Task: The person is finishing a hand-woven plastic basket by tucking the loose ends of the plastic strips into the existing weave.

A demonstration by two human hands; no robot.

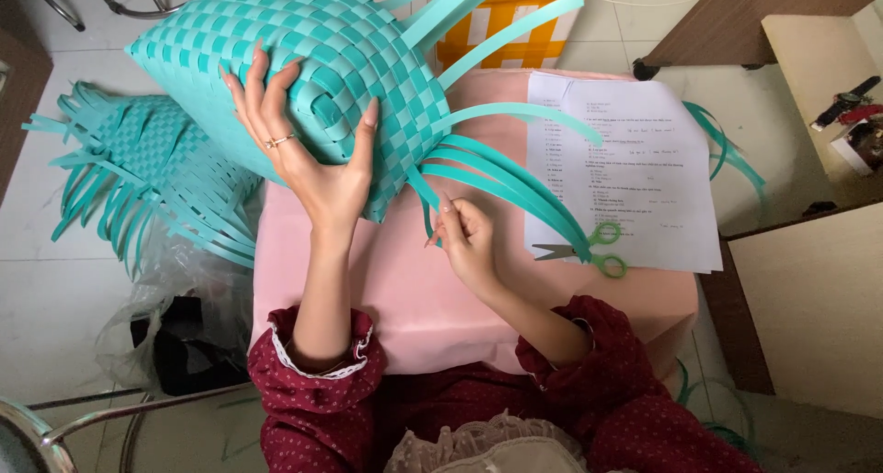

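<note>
On the floor at far left, a second woven teal piece [147, 174] lies with its loose strip ends fanned outward, above a crumpled clear plastic bag [170, 307] holding something dark. Just right of it, the person's left hand [303, 146] spreads wide open, palm and fingers pressed flat against the side of a half-woven teal basket [313, 59] that tilts over the far left corner of a pink table [414, 298]; a ring shows on one finger, and the hand braces the basket rather than closing round it. From the basket's right edge, unwoven teal strips [501, 174] arc out and down across the tabletop. At centre, the right hand [469, 243] is curled nearly closed, thumb and fingertips pinching the near end of one short strip just below the basket's lower corner. Both arms wear dark red dotted sleeves with frilled cuffs. Further right, green-handled scissors [589, 250] rest blades closed on the near edge of a printed white sheet of paper [635, 174], with the longest strips touching their handles. An orange-and-white box [515, 27] stands beyond the table's far side, and a wooden cabinet [809, 289] fills the right.
</note>
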